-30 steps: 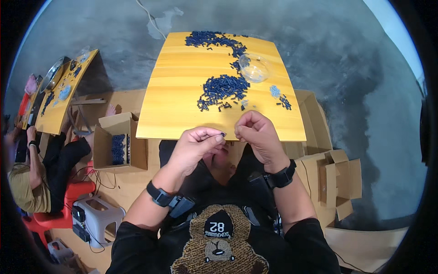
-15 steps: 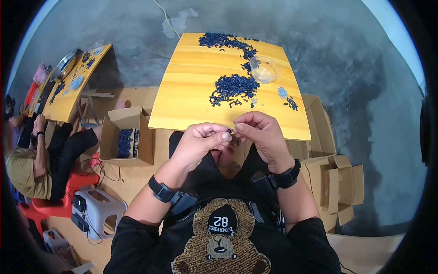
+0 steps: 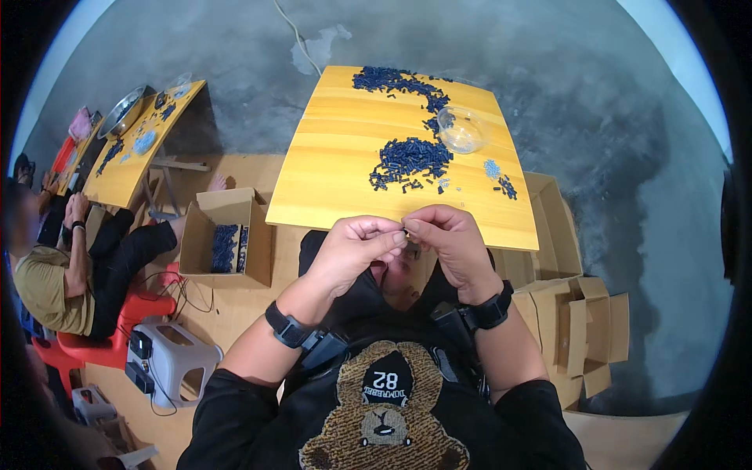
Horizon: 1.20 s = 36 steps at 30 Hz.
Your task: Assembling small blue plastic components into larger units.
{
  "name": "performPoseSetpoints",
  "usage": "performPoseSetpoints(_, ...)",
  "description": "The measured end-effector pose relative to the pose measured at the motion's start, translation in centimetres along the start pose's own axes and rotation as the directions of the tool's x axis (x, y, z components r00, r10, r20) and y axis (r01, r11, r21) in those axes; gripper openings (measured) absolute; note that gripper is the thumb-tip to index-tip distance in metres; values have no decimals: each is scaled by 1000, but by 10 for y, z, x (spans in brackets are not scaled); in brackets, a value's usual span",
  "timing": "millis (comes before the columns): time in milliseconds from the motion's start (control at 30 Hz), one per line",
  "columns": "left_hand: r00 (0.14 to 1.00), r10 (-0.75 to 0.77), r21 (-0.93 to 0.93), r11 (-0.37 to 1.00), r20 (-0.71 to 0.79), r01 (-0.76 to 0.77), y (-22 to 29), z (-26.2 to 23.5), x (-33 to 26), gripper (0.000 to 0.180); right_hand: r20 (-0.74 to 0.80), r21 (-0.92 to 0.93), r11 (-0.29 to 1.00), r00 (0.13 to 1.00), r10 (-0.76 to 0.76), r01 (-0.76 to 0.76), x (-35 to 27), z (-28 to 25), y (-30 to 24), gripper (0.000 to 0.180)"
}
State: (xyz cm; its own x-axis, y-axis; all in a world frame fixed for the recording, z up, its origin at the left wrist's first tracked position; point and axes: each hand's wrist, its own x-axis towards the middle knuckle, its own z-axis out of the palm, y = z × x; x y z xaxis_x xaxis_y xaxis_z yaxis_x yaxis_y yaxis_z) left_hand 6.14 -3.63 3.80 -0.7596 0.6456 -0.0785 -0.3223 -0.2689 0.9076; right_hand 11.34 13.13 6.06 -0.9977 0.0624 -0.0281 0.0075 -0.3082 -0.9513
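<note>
Pinching one small dark piece (image 3: 406, 230) together, left hand (image 3: 354, 251) and right hand (image 3: 448, 239), fingertips meeting.

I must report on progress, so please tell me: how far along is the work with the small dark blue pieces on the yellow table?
Done: a few pale pieces lie apart near the clear bowl, perhaps finished ones. In hand: the left hand and right hand pinch one tiny part between their fingertips. Left: big heaps of dark blue pieces on the yellow table, so most seems undone.
</note>
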Motion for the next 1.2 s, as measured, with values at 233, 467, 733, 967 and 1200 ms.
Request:
performPoseSetpoints(233, 1000, 14, 49, 999, 15, -15, -6, 5, 6, 16, -51, -140, 989, 997, -58, 50, -3, -1, 2, 10)
performPoseSetpoints(467, 999, -44, -1, 999, 5, 44, -2, 4, 8, 14, -36, -570, 766, 922, -385, 297, -3, 1, 6, 9)
performPoseSetpoints(733, 992, -125, -147, 982, -16, 121, -5, 0, 10, 12, 195, -766, 452, 835, -514, 457, -9, 8, 7, 30)
performPoseSetpoints(967, 977, -208, -179, 964, -52, 195, -5, 8, 11, 15, 257, -846, 253, 774, -579, 470, -8, 2, 12, 31)
performPoseSetpoints(1200, 959, -278, -277, 928, -63, 251, -3, 6, 8, 30, 265, -869, 224, 798, -541, 440, -10, 4, 9, 28)
